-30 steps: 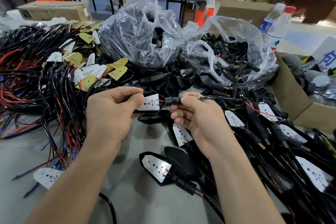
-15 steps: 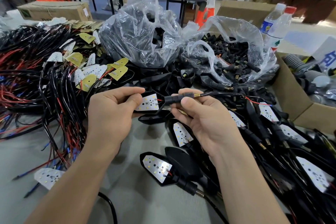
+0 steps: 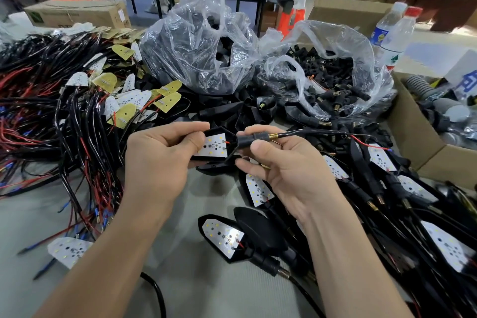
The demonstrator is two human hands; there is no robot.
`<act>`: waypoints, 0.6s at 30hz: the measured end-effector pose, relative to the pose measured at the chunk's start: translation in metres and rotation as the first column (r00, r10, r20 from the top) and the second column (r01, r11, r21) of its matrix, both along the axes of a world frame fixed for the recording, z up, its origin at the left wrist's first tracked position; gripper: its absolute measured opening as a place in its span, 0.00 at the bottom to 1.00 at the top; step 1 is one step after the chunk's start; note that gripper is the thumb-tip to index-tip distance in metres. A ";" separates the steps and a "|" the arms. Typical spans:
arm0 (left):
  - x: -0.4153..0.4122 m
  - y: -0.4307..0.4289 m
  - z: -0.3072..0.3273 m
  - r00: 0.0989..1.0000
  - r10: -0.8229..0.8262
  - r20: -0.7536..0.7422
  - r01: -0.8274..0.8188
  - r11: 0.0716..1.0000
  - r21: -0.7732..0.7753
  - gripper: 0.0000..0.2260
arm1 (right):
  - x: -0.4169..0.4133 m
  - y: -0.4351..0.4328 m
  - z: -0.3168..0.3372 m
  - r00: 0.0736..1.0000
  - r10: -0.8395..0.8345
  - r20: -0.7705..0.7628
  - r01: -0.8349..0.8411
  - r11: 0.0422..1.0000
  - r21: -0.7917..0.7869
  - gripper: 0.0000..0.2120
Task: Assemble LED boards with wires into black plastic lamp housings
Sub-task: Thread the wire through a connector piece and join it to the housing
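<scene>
The board (image 3: 213, 146) sits face up inside a black housing (image 3: 233, 142), which we hold in the air over the bench (image 3: 206, 289), mid-view. Its white face shows small yellow LEDs, and a short red lead meets it at the right end. Our left grip (image 3: 157, 160) pinches the wide end of the housing, thumb on top at the board's left edge, fingers curled beneath. Our right grip (image 3: 291, 170) pinches the housing's stem (image 3: 247, 140) between thumb and forefinger, with the other fingers loosely curled below it. A brass spring (image 3: 273, 135) juts from the stem to the right, and a black wire (image 3: 315, 133) runs on from it toward the heap (image 3: 387, 188) of lamps on the right.

Just below our hands a finished lamp (image 3: 223, 236) lies on the bench, board up. To the left we see a tangle of black and red cables (image 3: 51, 111) with loose white and yellow boards (image 3: 124, 115) on top. Behind stand two clear bags. The left bag (image 3: 201, 46) holds black housings, and the right bag (image 3: 322, 70) holds black stems tipped in brass. Two bottles (image 3: 398, 31) stand behind the right bag, near a cardboard box (image 3: 413, 137).
</scene>
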State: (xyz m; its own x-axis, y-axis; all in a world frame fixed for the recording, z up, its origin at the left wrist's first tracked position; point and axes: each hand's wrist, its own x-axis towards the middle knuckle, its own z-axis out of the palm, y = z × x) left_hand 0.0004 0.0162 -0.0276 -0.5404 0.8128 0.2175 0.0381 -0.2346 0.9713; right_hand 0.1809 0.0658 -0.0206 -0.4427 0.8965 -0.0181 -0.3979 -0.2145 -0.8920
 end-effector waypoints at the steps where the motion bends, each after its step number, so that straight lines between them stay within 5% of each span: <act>1: 0.000 0.000 0.000 1.000 -0.015 0.022 0.015 1.000 0.000 0.14 | -0.001 -0.001 0.000 1.000 0.001 0.009 -0.002 1.000 0.009 0.11; 15: 0.011 0.001 0.002 0.991 -0.047 0.123 0.046 0.999 0.010 0.14 | -0.008 -0.005 0.006 0.994 -0.093 0.056 0.089 0.994 0.060 0.09; 18: 0.015 0.004 0.003 0.961 -0.089 0.261 0.100 0.994 -0.032 0.11 | -0.014 -0.008 0.007 0.985 -0.175 0.004 0.174 0.983 0.056 0.10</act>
